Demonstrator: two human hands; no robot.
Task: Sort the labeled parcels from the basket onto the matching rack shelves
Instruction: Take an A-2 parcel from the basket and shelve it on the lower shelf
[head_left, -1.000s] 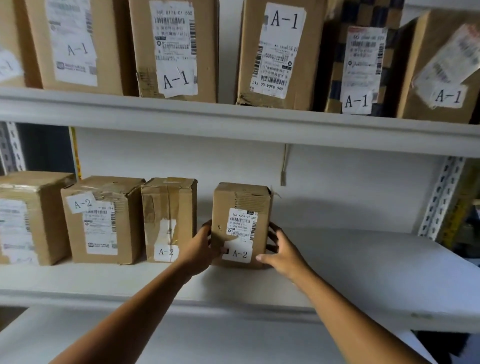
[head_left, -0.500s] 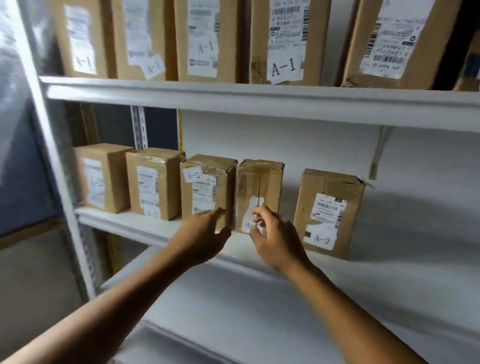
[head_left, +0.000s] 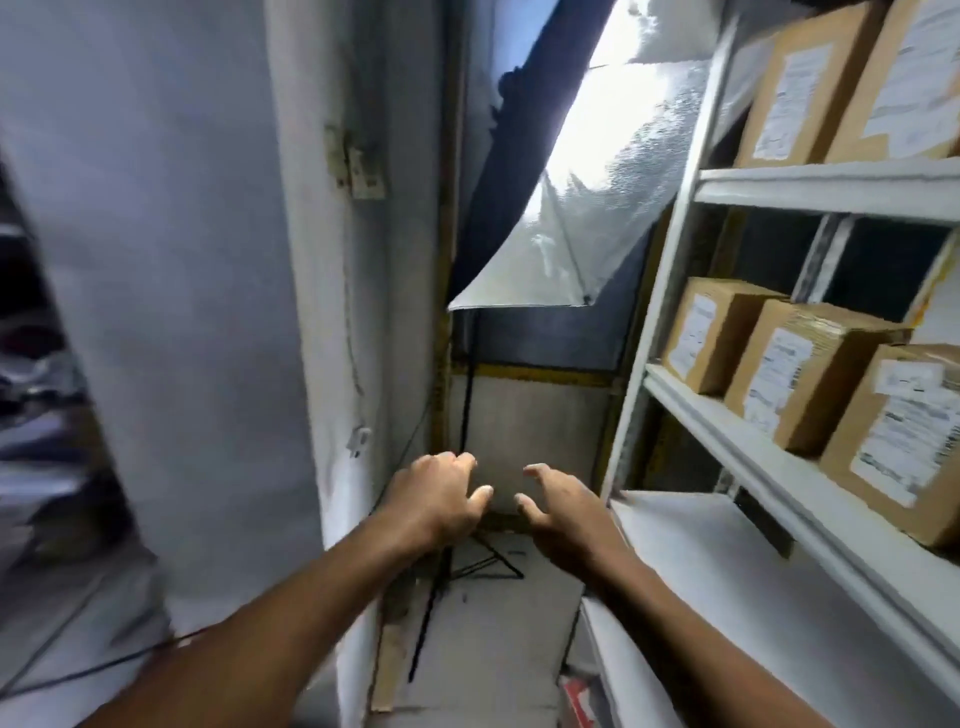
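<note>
The white rack (head_left: 670, 270) stands along the right edge of the view. Several brown labeled parcels (head_left: 802, 374) sit in a row on its middle shelf (head_left: 727, 431), and more parcels (head_left: 810, 88) stand on the shelf above. My left hand (head_left: 441, 499) and my right hand (head_left: 566, 506) are held out in front of me, left of the rack, over the floor. Both hold nothing; the fingers are loosely curled. The basket is out of view.
A white wall or pillar (head_left: 208, 260) fills the left half. A silver photo umbrella (head_left: 582, 208) on a black light stand (head_left: 452, 571) stands in the narrow gap ahead. A lower white shelf (head_left: 727, 597) juts out at the right.
My view has swung left, away from the rack. Both hands have let go of the A-2 parcel, left it on the middle shelf and pulled back empty.
</note>
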